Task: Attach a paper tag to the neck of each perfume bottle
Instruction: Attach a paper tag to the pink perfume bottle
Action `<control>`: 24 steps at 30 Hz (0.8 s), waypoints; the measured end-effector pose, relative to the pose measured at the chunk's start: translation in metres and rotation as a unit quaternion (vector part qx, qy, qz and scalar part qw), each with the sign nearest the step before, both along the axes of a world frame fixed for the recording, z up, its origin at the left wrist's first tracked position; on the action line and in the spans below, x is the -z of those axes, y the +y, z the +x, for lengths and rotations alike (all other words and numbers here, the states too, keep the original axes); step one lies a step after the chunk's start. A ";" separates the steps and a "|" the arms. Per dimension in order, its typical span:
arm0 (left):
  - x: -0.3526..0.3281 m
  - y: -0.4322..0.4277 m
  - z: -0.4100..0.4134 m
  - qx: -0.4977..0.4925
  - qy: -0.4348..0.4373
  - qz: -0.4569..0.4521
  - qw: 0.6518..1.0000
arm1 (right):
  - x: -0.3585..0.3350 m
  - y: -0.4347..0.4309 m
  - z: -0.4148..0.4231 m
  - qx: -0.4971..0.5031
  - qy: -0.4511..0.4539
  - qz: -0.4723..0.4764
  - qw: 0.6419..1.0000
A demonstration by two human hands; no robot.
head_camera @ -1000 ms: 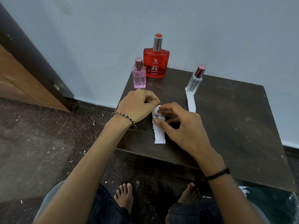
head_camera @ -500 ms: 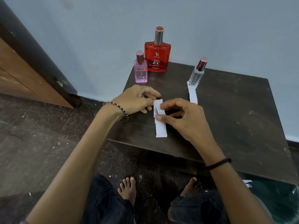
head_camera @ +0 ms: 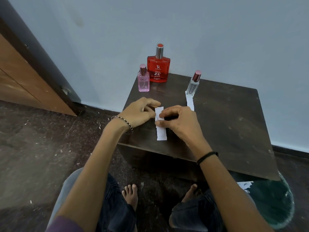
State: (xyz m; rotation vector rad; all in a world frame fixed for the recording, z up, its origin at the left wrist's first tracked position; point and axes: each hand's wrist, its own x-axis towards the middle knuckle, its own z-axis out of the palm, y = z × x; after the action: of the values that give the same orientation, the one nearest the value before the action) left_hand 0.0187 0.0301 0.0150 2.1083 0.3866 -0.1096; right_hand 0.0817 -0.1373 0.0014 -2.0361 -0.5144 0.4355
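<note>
Three perfume bottles stand at the back of a dark wooden table [head_camera: 225, 123]: a big red bottle [head_camera: 158, 69], a small pink bottle [head_camera: 143, 82] left of it, and a small clear bottle [head_camera: 192, 87] to the right. A white paper strip [head_camera: 190, 102] lies from the clear bottle's base toward me. Another white paper strip [head_camera: 161, 133] lies flat near the front edge. My right hand [head_camera: 180, 121] pinches its upper part with thumb and forefinger. My left hand [head_camera: 138, 114] is curled at the strip's top left edge, its fingertips on the paper.
A wooden door [head_camera: 20, 77] and its dark frame stand at the left. The wall runs right behind the bottles. A green round object [head_camera: 274, 203] and torn paper [head_camera: 245, 185] lie on the floor at the lower right. My bare feet are under the table's front edge.
The strip was lifted and curled between both hands a second ago; it now lies flat on the table. The camera has pulled back and tilted.
</note>
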 end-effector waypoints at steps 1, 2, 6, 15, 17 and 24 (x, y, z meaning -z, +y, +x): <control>-0.001 -0.002 -0.001 -0.003 -0.001 0.003 1.000 | -0.002 0.001 0.000 -0.001 0.000 -0.008 1.000; -0.002 -0.004 -0.002 -0.006 -0.002 0.003 1.000 | -0.004 0.002 0.001 -0.001 0.005 -0.013 1.000; -0.001 -0.008 -0.006 -0.020 -0.003 -0.003 1.000 | -0.009 0.001 0.005 -0.010 0.009 -0.024 1.000; 0.008 -0.016 -0.002 -0.085 -0.049 0.022 0.995 | -0.001 0.002 -0.004 0.004 -0.097 -0.023 0.995; 0.011 -0.018 0.001 -0.123 -0.064 0.030 0.990 | 0.002 0.003 -0.008 0.034 -0.107 -0.016 0.994; 0.010 -0.011 0.006 -0.104 -0.035 0.046 0.993 | 0.001 0.007 -0.008 0.071 -0.115 -0.029 0.990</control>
State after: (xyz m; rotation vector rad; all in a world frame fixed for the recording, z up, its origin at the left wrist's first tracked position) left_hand 0.0242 0.0194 0.0053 2.1413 0.5764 0.1045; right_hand 0.0736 -0.1303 0.0007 -2.1757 -0.4950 0.1316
